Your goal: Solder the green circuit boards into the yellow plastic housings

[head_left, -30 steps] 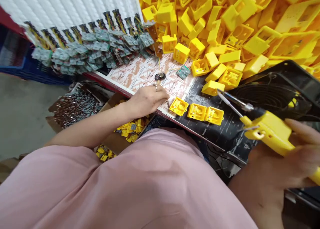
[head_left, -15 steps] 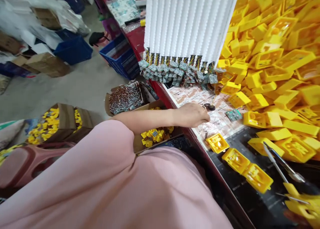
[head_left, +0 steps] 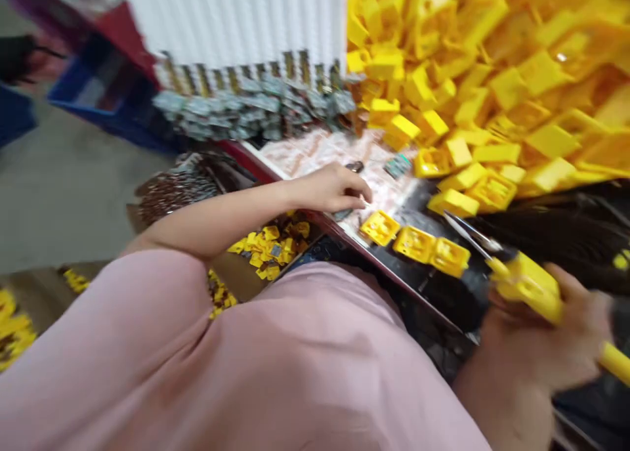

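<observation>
My left hand (head_left: 331,190) is low over the patterned sheet at the table edge, fingers curled toward the thumb. What the fingertips hold is too small to make out; a greyish piece (head_left: 342,214) shows beneath them. Just beyond lie a dark round part (head_left: 354,167) and a small circuit board (head_left: 398,166). Close by, toward me, is an open yellow case half (head_left: 379,228), beside two joined yellow halves (head_left: 432,251). Blurred at the right, my right hand (head_left: 556,329) is wrapped round a yellow soldering gun (head_left: 534,287), two slim metal rods pointing up-left.
A heap of yellow cases (head_left: 492,90) covers the far right. Wired circuit boards (head_left: 256,103) hang along a white foam sheet (head_left: 241,21). A blue crate (head_left: 105,100) stands beyond the table. Cartons with yellow parts (head_left: 268,251) sit below the table edge.
My view has swung right and closer to the table. My right hand has come into clear view with the yellow soldering gun. My left hand stays over the patterned sheet, nearer the yellow case half.
</observation>
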Demonstrator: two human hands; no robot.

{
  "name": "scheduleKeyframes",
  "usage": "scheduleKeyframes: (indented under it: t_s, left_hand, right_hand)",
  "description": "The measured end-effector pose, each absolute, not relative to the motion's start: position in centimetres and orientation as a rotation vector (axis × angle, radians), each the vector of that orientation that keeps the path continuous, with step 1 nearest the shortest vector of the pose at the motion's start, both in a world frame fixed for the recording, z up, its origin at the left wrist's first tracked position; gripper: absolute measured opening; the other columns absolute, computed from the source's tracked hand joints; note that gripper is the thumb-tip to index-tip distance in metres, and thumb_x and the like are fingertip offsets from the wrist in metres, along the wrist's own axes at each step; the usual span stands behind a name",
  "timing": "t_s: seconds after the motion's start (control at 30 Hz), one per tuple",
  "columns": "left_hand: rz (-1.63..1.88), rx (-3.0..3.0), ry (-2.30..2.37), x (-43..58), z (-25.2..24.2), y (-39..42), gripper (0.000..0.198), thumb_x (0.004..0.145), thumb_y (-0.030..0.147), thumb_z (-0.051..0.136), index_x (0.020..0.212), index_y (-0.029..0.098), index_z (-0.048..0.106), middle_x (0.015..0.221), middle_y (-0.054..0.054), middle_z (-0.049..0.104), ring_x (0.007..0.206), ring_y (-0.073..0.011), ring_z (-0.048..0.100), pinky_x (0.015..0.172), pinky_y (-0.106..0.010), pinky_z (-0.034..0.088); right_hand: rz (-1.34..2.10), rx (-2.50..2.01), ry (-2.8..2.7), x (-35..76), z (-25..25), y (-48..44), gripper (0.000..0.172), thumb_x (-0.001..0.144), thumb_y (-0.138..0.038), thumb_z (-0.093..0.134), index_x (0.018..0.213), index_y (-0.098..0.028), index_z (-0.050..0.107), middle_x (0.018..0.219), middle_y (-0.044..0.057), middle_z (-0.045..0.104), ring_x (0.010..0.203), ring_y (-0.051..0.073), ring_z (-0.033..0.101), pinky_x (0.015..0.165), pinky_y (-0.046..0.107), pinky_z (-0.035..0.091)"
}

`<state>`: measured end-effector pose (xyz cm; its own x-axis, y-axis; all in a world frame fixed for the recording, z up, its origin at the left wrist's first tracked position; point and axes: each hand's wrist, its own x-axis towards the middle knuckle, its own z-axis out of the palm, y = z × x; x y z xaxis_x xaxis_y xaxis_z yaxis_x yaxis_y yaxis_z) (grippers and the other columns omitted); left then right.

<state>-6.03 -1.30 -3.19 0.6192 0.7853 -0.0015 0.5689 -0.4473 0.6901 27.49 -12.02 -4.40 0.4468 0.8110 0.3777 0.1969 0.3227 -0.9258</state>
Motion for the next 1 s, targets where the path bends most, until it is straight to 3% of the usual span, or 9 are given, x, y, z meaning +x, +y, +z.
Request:
scheduleKeyframes:
  t_s: [0.07, 0.13, 0.33, 0.5, 0.57, 0.73, 0.9, 1.0]
  left_hand:
    - [0.428, 2.096, 1.080, -5.8, -3.1, -1.7, 0.010, 0.089, 0.018, 0.078, 0.098, 0.018, 0.083, 0.082, 0.001, 0.081, 0.071, -0.0093, 0.071, 0.071, -0.018, 0.050]
    - [0.382, 2.081, 1.098, -5.5, -2.7, -2.0, 0.007, 0.086, 0.019, 0.076, 0.090, 0.019, 0.082, 0.079, 0.003, 0.080, 0.067, -0.0085, 0.069, 0.071, -0.018, 0.050]
    - [0.268, 2.150, 1.139, -4.6, -1.4, -2.4, 0.020, 0.085, 0.021, 0.065, 0.092, 0.021, 0.084, 0.085, 0.001, 0.082, 0.075, -0.0123, 0.072, 0.075, -0.022, 0.051]
    - [0.204, 2.164, 1.223, -4.0, -0.9, -2.7, 0.018, 0.081, 0.023, 0.063, 0.085, 0.020, 0.080, 0.076, 0.003, 0.079, 0.070, -0.0124, 0.070, 0.069, -0.022, 0.047]
    - [0.176, 2.134, 1.237, -3.7, -0.5, -2.7, 0.017, 0.079, 0.023, 0.063, 0.082, 0.020, 0.079, 0.071, 0.004, 0.075, 0.064, -0.0107, 0.068, 0.066, -0.021, 0.046]
    - [0.066, 2.264, 1.344, -2.8, 0.1, -2.2, 0.013, 0.077, 0.024, 0.067, 0.080, 0.021, 0.079, 0.069, 0.004, 0.073, 0.067, -0.0142, 0.069, 0.068, -0.025, 0.046]
    - [-0.018, 2.316, 1.379, -2.0, 0.0, -1.5, 0.019, 0.076, 0.024, 0.066, 0.086, 0.022, 0.082, 0.076, 0.001, 0.077, 0.073, -0.0174, 0.071, 0.077, -0.028, 0.052]
    - [-0.044, 2.337, 1.375, -1.7, 0.0, -1.4, 0.019, 0.076, 0.023, 0.065, 0.085, 0.021, 0.081, 0.075, 0.001, 0.075, 0.073, -0.0183, 0.071, 0.075, -0.029, 0.051]
  right_hand:
    - [0.228, -1.170, -0.973, 27.0, -5.7, -11.2, 0.010, 0.084, -0.039, 0.081, 0.089, -0.036, 0.088, 0.072, 0.001, 0.068, 0.055, 0.018, 0.055, 0.048, 0.038, 0.038]
    - [0.195, -1.129, -1.057, 26.8, -6.1, -11.1, 0.022, 0.080, -0.043, 0.085, 0.100, -0.034, 0.089, 0.077, 0.002, 0.071, 0.052, 0.015, 0.052, 0.047, 0.034, 0.038]
    - [0.160, -1.135, -1.341, 26.6, -4.9, -14.0, 0.031, 0.089, -0.035, 0.084, 0.119, -0.027, 0.085, 0.086, 0.007, 0.080, 0.058, 0.019, 0.069, 0.048, 0.030, 0.051]
    - [0.264, -1.122, -1.538, 26.5, -4.4, -15.4, 0.058, 0.077, -0.022, 0.093, 0.132, -0.030, 0.079, 0.100, 0.008, 0.085, 0.067, 0.024, 0.078, 0.054, 0.033, 0.063]
    - [0.308, -1.093, -1.686, 26.3, -3.6, -15.7, 0.064, 0.079, -0.020, 0.092, 0.139, -0.034, 0.074, 0.100, 0.006, 0.084, 0.068, 0.024, 0.078, 0.054, 0.033, 0.065]
    - [0.354, -1.233, -1.767, 25.6, -1.8, -16.4, 0.058, 0.090, -0.016, 0.082, 0.141, -0.037, 0.067, 0.097, 0.001, 0.082, 0.078, 0.025, 0.079, 0.063, 0.040, 0.068]
    - [0.298, -1.217, -1.952, 24.8, -1.5, -15.8, 0.029, 0.092, -0.017, 0.079, 0.112, -0.034, 0.065, 0.086, -0.003, 0.079, 0.064, 0.020, 0.075, 0.048, 0.032, 0.056]
    - [0.181, -1.194, -1.977, 24.3, -1.8, -15.3, 0.027, 0.090, -0.017, 0.082, 0.102, -0.031, 0.063, 0.084, -0.004, 0.079, 0.065, 0.018, 0.075, 0.049, 0.029, 0.055]
